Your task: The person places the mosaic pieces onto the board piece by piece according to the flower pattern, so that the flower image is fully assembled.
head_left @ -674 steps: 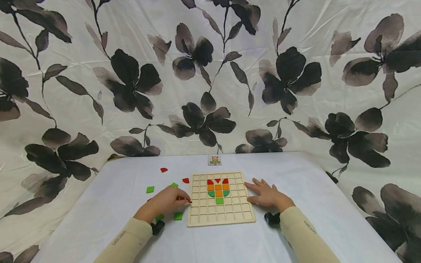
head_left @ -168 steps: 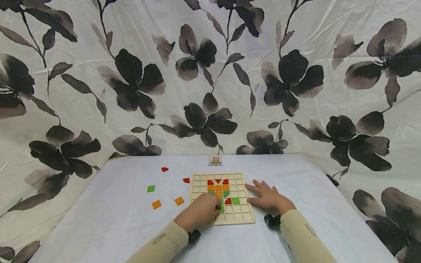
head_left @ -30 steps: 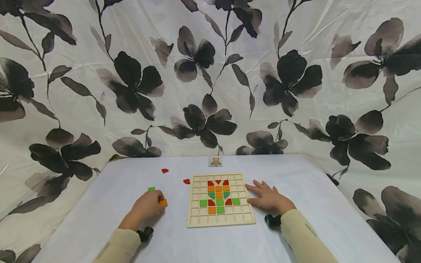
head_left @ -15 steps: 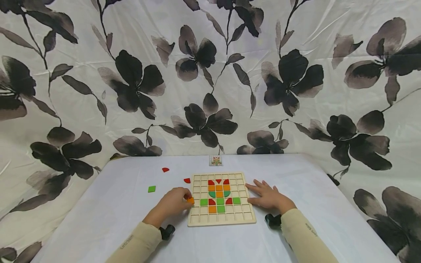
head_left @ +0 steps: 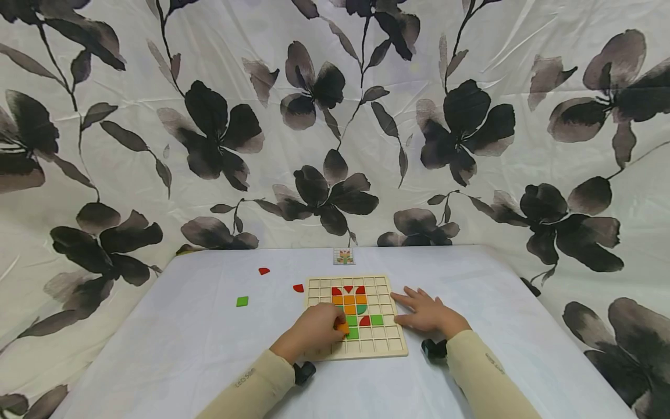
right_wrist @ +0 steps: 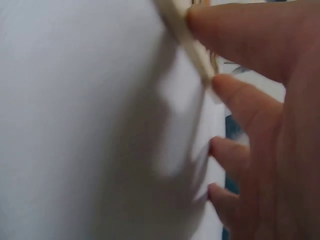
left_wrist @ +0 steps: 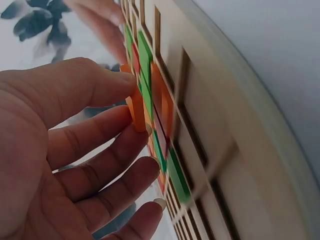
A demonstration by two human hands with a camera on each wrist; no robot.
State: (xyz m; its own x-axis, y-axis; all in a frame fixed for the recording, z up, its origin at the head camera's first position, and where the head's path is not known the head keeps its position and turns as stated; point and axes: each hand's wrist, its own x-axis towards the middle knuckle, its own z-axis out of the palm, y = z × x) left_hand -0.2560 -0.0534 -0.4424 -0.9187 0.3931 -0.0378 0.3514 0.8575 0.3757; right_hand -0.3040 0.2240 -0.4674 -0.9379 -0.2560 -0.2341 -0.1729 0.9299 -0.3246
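Note:
My left hand [head_left: 314,330] pinches an orange square tile [left_wrist: 136,111] between thumb and fingers, just over the lower middle of the wooden grid board [head_left: 377,349]. Red, orange and green tiles sit in the board's cells, part of them hidden behind that hand. Close by the pinched tile lie a green square [head_left: 353,333] and, on the right, a red quarter-circle [head_left: 364,320] with another green square [head_left: 377,319] beside it. Fingers spread, my right hand [head_left: 430,314] rests at the board's right edge, its thumb and index fingertip touching the rim [right_wrist: 192,42].
Left of the board, on the white tabletop [head_left: 173,349], lie a loose green square [head_left: 242,301] and two red quarter-circles, one farther back [head_left: 264,271] and one near the board's corner [head_left: 298,288]. A small picture card [head_left: 344,256] lies at the back edge, before a flowered cloth [head_left: 324,116].
Over the last second my left hand has carried the orange tile rightward from the table onto the board. Earlier, more tiles lay loose; several now fill lower cells. The right hand has stayed put.

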